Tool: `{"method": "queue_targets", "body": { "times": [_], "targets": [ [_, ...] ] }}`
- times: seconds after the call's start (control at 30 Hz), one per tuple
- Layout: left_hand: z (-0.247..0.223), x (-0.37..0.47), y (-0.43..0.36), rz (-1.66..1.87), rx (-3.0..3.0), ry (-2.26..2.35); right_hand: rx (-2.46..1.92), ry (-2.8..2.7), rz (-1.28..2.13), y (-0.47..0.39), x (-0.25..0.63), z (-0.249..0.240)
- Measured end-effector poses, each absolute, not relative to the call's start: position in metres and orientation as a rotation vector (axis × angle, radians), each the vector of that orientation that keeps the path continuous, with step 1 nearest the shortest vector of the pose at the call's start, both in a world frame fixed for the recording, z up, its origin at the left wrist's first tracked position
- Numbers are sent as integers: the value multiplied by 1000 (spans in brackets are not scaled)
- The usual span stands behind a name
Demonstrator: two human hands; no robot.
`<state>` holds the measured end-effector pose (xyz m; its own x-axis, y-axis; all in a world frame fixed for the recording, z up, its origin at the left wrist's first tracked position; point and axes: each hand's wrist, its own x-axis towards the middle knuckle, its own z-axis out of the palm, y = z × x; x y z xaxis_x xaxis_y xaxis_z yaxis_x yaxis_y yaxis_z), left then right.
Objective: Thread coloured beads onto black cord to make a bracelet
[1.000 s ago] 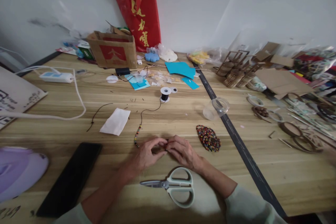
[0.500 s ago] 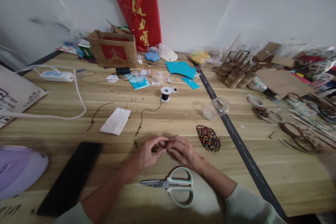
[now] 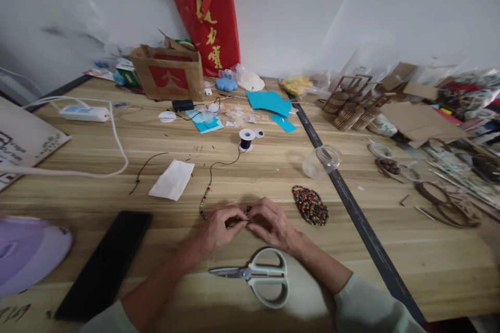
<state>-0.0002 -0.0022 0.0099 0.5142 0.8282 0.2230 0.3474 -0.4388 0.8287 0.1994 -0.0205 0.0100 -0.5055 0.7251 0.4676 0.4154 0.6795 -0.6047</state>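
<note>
My left hand [image 3: 223, 225] and my right hand [image 3: 273, 225] meet at the fingertips, thumb and fingers pinched on each side. Small dark beads [image 3: 248, 210] show between them; the exact grip on the cord is partly hidden. A beaded cord [image 3: 203, 202] with colourful beads runs behind my left hand, and its bare black part leads up to a spool [image 3: 246, 139]. To the right of my right hand lies a coiled string of multicoloured beads [image 3: 310, 205]. Scissors [image 3: 260, 273] with pale green handles rest just below both hands.
A black phone [image 3: 104, 265] and a purple-and-white object [image 3: 31, 255] lie at left. White paper [image 3: 172, 180] sits beyond my left hand. A clear container [image 3: 322, 160] stands back right. Farther off are a cardboard box [image 3: 167, 75], blue sheets [image 3: 267, 102] and small woven baskets [image 3: 347, 106].
The fingers of my right hand have shifted slightly upward, and the small beads between the fingertips show more. Everything else on the table stays in place.
</note>
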Motion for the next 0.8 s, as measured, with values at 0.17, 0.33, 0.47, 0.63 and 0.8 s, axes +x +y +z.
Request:
{"method": "queue_targets", "body": {
  "times": [0.17, 0.33, 0.47, 0.63, 0.8],
  "targets": [
    [10, 0, -3, 818, 2006, 944, -872, -2256, 433, -20, 199, 11],
    [6, 0, -2, 819, 2038, 929, -837, -2294, 416, -20, 197, 11],
    [4, 0, -3, 811, 2017, 927, -833, -2284, 412, -20, 196, 11],
    [6, 1, -3, 777, 1992, 961, -832, -2291, 402, -20, 197, 10],
    [9, 0, -1, 717, 1982, 981, -849, -2296, 422, -20, 197, 9]
  ]
}}
